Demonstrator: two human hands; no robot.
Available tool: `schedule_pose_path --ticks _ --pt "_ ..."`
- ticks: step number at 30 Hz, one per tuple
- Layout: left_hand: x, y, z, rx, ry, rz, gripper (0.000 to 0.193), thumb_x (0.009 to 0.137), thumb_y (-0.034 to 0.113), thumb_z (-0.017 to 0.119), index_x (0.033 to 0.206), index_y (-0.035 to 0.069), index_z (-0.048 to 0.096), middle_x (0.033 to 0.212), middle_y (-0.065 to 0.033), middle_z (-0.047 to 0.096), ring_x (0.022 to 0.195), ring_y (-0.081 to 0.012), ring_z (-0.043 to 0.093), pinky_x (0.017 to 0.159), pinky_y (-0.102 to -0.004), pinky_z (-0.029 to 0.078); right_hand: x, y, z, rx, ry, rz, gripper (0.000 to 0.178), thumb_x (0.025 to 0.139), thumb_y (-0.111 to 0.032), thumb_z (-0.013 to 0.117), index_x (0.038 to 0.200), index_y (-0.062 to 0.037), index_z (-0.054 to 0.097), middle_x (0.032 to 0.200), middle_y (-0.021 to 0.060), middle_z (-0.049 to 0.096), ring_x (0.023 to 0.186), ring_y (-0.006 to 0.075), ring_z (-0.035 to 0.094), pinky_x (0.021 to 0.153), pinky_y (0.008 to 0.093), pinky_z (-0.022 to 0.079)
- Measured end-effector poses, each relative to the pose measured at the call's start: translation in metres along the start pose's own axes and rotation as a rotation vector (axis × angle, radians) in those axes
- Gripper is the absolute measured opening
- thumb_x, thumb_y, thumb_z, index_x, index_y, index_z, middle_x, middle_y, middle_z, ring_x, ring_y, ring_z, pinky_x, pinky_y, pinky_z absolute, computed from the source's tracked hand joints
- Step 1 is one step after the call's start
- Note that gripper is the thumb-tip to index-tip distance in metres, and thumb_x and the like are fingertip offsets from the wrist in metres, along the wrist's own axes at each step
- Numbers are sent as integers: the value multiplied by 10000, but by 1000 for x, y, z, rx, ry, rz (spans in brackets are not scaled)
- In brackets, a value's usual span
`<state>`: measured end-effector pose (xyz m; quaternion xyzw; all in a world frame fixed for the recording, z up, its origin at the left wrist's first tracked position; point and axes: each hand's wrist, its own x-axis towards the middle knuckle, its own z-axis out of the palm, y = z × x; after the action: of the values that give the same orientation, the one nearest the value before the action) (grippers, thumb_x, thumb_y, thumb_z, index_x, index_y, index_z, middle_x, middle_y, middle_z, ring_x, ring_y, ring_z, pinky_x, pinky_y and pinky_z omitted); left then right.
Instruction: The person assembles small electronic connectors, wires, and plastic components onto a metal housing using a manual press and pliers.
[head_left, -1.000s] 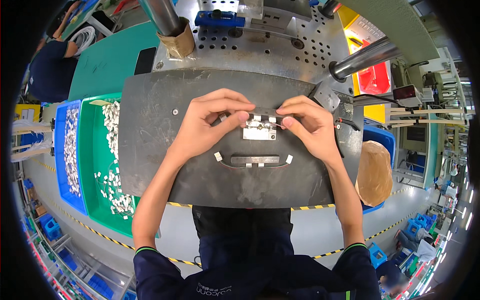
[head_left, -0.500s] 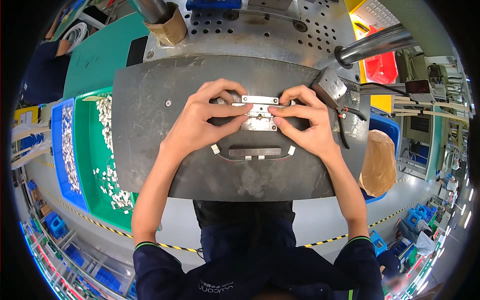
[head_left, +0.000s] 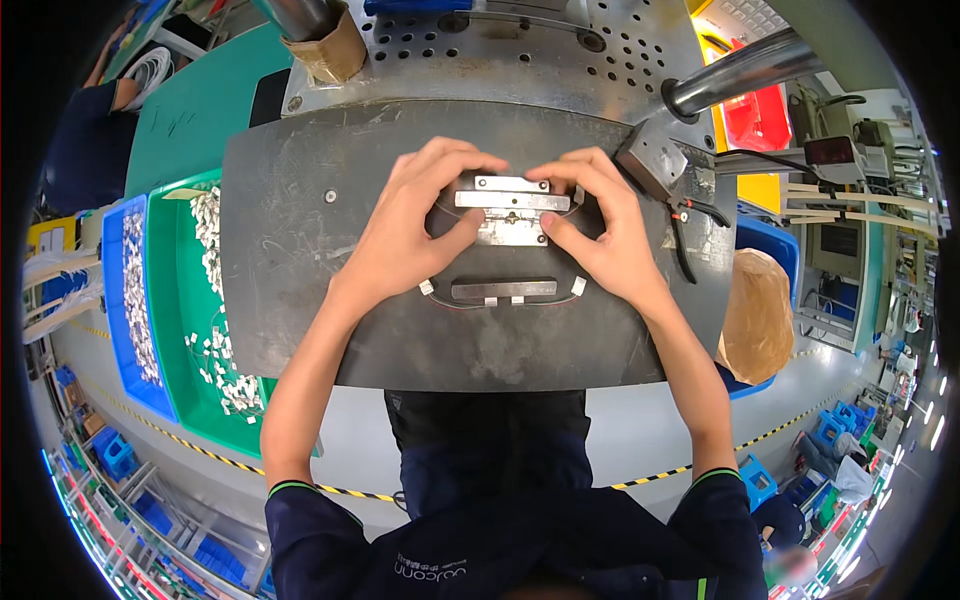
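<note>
A small silver metal fixture (head_left: 512,234) lies on the dark grey plate (head_left: 300,290), with a narrow metal bar (head_left: 512,201) across its middle. My left hand (head_left: 405,225) curves round its left end, thumb against the lower left edge and fingers reaching over the far side. Opposite it, my right hand (head_left: 612,230) grips the right end, thumb at the lower right and index finger by the far strip. Short wires show partly beneath my fingers. Nearer me lies a dark bar (head_left: 503,288) alongside a thin cable with white connectors (head_left: 427,287).
Green (head_left: 172,330) and blue (head_left: 112,290) bins of white connectors stand at the left. On the right are a metal block (head_left: 652,160), black-handled pliers (head_left: 682,235) and a paper-lined blue bin (head_left: 785,262). A perforated metal bed (head_left: 480,75) and a steel post (head_left: 740,72) are beyond.
My fingertips have left the bar across the fixture, uncovering it. Both thumbs now rest lower, and the fingers have spread toward the fixture's far edge. The whole view has shifted slightly.
</note>
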<state>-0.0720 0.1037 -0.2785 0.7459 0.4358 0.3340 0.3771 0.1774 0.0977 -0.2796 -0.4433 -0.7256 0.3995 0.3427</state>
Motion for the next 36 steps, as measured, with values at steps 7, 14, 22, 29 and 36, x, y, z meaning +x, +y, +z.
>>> schedule_pose_path --ticks 7,14,22,29,36 --pt "0 2 -2 -94 -21 -9 213 833 10 811 1045 14 799 1197 -97 750 975 -249 722 868 -336 550 0 4 -2 49 -12 -35 210 893 -35 770 1097 -14 818 1230 117 769 1080 227 708 972 351 523" --pt "5 13 2 197 38 55 149 819 56 851 956 12 813 1066 -128 801 940 -303 733 818 -381 574 6 -9 15 -336 102 -272 190 829 -28 811 1016 6 794 1042 124 775 932 321 691 928 409 520" --pt "8 18 7 300 50 179 161 824 79 835 958 1 790 1045 -125 793 898 -321 724 869 -411 553 1 -8 19 -328 144 -253 165 898 -34 743 1050 19 777 1053 152 764 1011 345 701 977 398 519" --pt "7 36 6 293 27 36 259 880 169 827 1096 29 803 1277 -141 727 1211 -351 648 1018 -436 535 -68 0 -63 -728 502 -2 685 879 -349 839 1493 -169 595 1518 176 529 1426 377 470 1197 516 299" --pt "115 41 78 460 -36 548 571 816 162 840 1352 36 686 1395 -144 648 1228 -350 640 1049 -424 515 -110 45 -95 -725 378 4 529 866 -276 843 1353 -136 689 1355 111 617 1311 309 531 1128 503 314"
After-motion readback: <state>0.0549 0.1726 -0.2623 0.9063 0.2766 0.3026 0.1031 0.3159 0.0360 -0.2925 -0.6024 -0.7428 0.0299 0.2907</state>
